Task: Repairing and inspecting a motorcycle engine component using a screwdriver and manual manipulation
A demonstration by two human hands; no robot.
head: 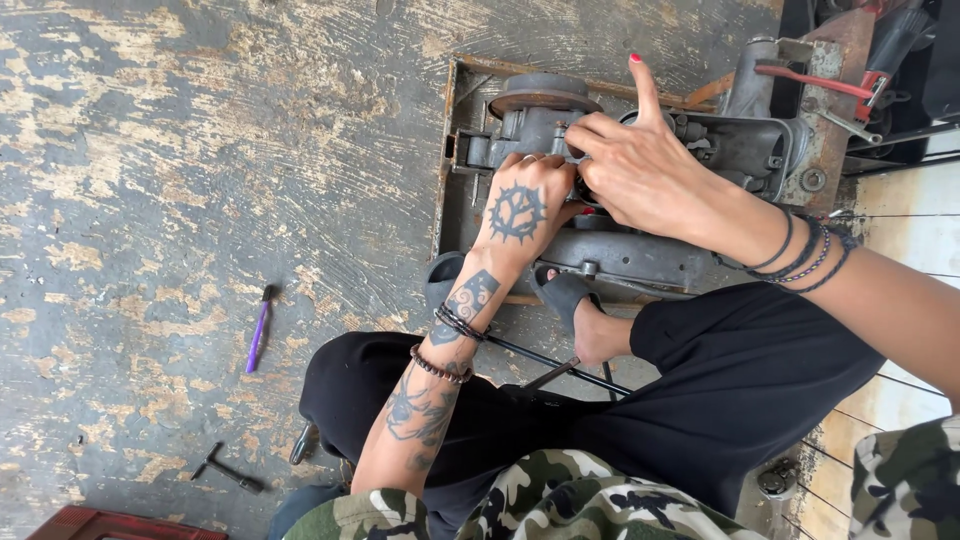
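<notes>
The grey metal engine block (640, 250) lies on its side on the worn concrete floor (200, 150), inside a rusty metal frame (455, 100), in front of the person's knees.

The left hand (520, 205), with a tattoo on its back, rests on the middle of the engine block. Its fingers (535, 160) are curled down together onto the metal near a round pulley-like part (540, 95). What they press on is hidden under the hand, so I cannot tell if they clamp a part.

The right hand (640, 165) lies just beside the left hand and touches it. Its index finger points straight out, away from the person, over the top of the engine, while the other fingers are bent close together against a small part at the place where the 2 hands meet. This small part is too hidden to name.

A foot in a dark sandal (565, 295) presses against the near edge of the engine. On the floor to the left, well apart from the hands, lie a purple brush (260, 330) and a small dark T-shaped tool (225, 470).
</notes>
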